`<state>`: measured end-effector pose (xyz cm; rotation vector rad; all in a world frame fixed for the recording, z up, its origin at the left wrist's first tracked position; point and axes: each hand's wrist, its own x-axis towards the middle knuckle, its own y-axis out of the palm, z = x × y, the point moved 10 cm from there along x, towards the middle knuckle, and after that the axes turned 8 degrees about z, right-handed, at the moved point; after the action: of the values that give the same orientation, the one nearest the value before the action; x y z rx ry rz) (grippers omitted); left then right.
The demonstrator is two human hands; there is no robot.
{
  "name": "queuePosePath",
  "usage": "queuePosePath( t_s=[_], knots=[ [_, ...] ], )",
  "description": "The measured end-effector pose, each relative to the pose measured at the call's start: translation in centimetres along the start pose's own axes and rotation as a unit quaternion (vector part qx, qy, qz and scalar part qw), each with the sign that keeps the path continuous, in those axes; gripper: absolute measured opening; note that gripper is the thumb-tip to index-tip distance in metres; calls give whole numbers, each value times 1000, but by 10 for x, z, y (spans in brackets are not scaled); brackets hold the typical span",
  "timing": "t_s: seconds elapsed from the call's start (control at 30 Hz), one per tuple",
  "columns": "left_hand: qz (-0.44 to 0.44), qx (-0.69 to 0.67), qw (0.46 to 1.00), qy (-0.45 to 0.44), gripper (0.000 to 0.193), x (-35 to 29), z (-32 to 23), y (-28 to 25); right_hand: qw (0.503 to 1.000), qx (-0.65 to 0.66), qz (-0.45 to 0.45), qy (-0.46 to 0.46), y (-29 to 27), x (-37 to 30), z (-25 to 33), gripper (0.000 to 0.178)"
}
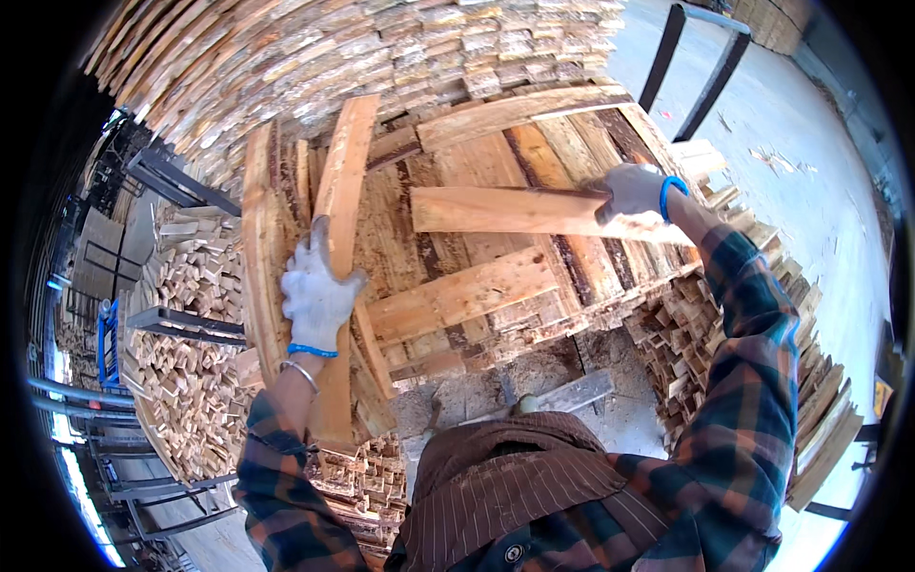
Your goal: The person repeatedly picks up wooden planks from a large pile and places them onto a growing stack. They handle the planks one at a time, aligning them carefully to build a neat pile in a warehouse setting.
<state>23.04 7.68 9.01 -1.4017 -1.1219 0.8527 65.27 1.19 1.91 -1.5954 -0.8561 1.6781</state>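
Note:
My right hand [637, 195], in a pale work glove with a blue cuff, is closed around the right part of a wooden board [505, 210]. This board lies crosswise over the stack of planks [467, 167]. On the left, my left hand [319, 291], gloved the same way, rests on a long upright-lying board [349, 157] with its fingers extended and thumb out to the side. Between my hands a shorter board [467, 294] lies slantwise on the stack. Another narrow board [524, 114] lies along the stack's far edge.
A tall pile of stacked wood [410, 48] stands behind. Cut wood pieces fill a dark metal rack [186, 324] at left, and more wood pieces [677, 353] are piled at right. A dark metal frame [710, 76] rises at the far right above the pale floor [801, 191].

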Motion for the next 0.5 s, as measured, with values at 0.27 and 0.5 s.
queuePosePath(
  t_s=[0.27,0.5],
  knots=[
    [-1,58,998,17,86,10,-5,16,994,-19,-88,-56,31,-15,19,82],
    [-9,57,998,34,79,-3,-4,6,977,11,-200,-74,34,-13,-1,75]
  ],
)
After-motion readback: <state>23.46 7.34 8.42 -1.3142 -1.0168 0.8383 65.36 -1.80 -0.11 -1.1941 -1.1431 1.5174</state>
